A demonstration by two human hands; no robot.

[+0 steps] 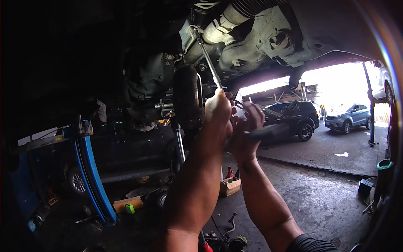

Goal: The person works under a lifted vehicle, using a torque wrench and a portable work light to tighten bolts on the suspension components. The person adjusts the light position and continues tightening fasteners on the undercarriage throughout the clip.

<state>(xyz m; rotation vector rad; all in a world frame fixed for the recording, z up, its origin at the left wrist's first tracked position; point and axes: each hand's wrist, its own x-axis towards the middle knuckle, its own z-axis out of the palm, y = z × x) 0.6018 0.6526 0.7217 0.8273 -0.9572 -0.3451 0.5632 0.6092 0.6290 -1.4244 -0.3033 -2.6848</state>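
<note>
Overhead, a long metal extension bar (208,59) slants up into the underside of a raised vehicle, its top end near a pale pipe joint (216,31). My left hand (218,107) is closed around the bar's lower end. Close beside it on the right, my right hand (248,126) has its fingers curled around a dark handle (268,132) that sticks out to the right. Motion smears this handle, and my fingers hide where it meets the bar. What the bar's top end sits on is too small to make out.
A dark cylindrical part (187,92) hangs left of my hands. A blue lift post (94,176) stands at left. Below are a cardboard box (230,187) and loose parts (228,235) on the floor. Beyond the bay, a black car (294,117) and a grey car (348,117) are parked.
</note>
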